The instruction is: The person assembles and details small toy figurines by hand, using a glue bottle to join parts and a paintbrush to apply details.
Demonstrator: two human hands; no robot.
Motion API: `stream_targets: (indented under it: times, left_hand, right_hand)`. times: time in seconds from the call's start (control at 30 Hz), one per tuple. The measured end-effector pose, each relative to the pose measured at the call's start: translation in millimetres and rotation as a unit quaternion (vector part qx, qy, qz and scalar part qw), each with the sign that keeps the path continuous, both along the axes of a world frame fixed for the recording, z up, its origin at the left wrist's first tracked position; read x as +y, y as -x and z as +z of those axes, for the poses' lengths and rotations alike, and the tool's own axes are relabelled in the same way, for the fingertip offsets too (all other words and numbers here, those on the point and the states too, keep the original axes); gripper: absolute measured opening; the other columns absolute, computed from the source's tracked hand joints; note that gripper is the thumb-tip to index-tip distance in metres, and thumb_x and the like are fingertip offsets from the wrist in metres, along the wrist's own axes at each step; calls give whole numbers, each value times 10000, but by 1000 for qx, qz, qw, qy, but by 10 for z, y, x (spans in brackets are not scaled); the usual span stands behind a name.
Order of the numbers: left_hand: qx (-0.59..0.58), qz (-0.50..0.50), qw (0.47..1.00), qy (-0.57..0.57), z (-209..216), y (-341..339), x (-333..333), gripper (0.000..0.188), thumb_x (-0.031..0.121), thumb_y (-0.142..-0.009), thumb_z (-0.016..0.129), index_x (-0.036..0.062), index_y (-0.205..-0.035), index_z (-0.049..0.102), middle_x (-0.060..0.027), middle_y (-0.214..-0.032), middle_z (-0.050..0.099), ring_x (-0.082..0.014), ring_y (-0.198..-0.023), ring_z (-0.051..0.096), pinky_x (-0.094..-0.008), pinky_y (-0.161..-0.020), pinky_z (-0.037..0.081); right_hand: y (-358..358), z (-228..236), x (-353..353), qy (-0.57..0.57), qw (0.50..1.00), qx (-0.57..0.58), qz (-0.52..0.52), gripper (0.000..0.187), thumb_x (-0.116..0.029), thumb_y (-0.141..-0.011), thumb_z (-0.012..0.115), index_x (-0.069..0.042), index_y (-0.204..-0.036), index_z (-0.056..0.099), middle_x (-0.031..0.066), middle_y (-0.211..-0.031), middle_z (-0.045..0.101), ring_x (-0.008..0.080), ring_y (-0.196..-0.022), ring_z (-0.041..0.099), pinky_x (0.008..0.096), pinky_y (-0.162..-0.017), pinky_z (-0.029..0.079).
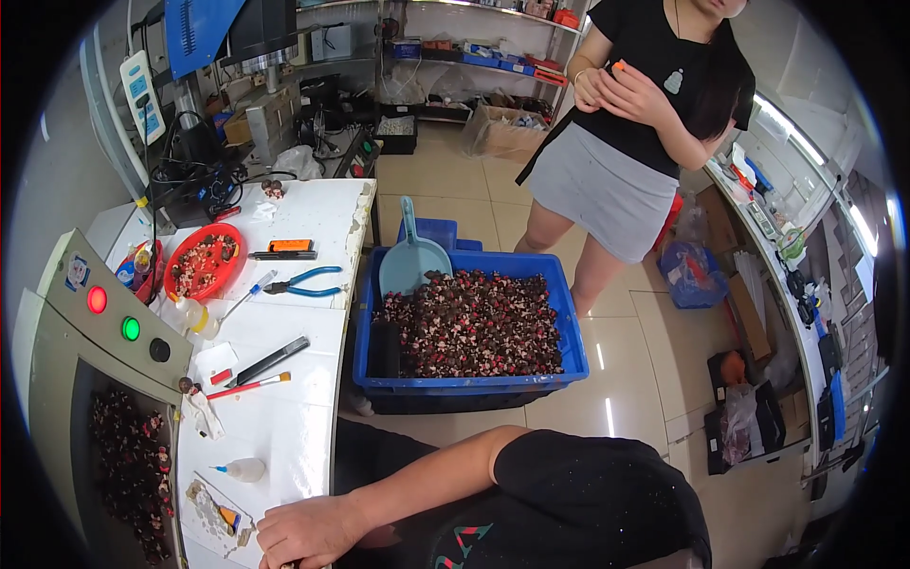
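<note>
Reading the clock from the person's right hand (311, 531), which rests at the edge of the white surface (294, 417), its fingers curl downward at the bottom rim of the view; whether its grip is narrow or closed around something I cannot tell, because the fingertips are cut off. The left hand lies out of view, so its grip cannot be told. Nearest, at nine to ten o'clock, is a stained pale card (204, 498) with a yellow-and-black piece (229, 519) lying on it, and just past it at ten to eleven a small bottle (248, 469) with a blue tip lies on its side. Toward eleven lie a red-handled brush (248, 387), a black bar-shaped tool (270, 360) and, farther off, a red dish (226, 283) holding small pieces. Blue-handled pliers (313, 274) sit at twelve. At nine, a machine tray holds a dark heap of pieces (128, 484). At one o'clock stands a blue bin (474, 384) full of brown, pink and white pieces, a dustpan (414, 266) propped inside; beyond it, a co-worker's hands (637, 95) hold a small orange thing (619, 65).
</note>
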State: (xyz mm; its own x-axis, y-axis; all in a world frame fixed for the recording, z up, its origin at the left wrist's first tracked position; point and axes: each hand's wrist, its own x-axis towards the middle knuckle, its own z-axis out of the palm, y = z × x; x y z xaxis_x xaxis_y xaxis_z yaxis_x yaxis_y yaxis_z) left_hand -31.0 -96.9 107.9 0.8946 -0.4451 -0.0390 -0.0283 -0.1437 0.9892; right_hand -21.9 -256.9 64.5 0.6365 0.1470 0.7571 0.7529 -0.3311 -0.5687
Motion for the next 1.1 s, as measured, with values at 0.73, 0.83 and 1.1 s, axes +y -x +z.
stream_targets:
  times: [0.73,0.83,1.1]
  left_hand:
    - [25,-12,999,-45,71,53,11,434,213,-991,502,-38,-1325,385,-194,-1263,481,-250,-1150,496,-342,-981,443]
    - [2,-20,999,-42,115,109,0,425,212,-988,506,-40,-1314,401,-184,-1254,497,-242,-1134,508,-331,-974,441]
    - [6,-14,999,-40,165,135,-24,422,220,-991,506,-49,-1302,412,-183,-1225,516,-238,-1110,521,-325,-947,458]
  right_hand:
    - [149,113,-83,1,999,32,10,143,-94,-720,661,-66,-808,552,90,-802,511,303,-817,520,399,-739,422]
    - [194,138,-94,-3,999,41,16,141,-86,-721,660,-63,-812,556,93,-805,517,305,-822,523,399,-745,425]
    - [224,194,-118,7,999,27,17,173,-74,-733,679,-69,-841,544,74,-823,499,264,-814,499,365,-733,408]
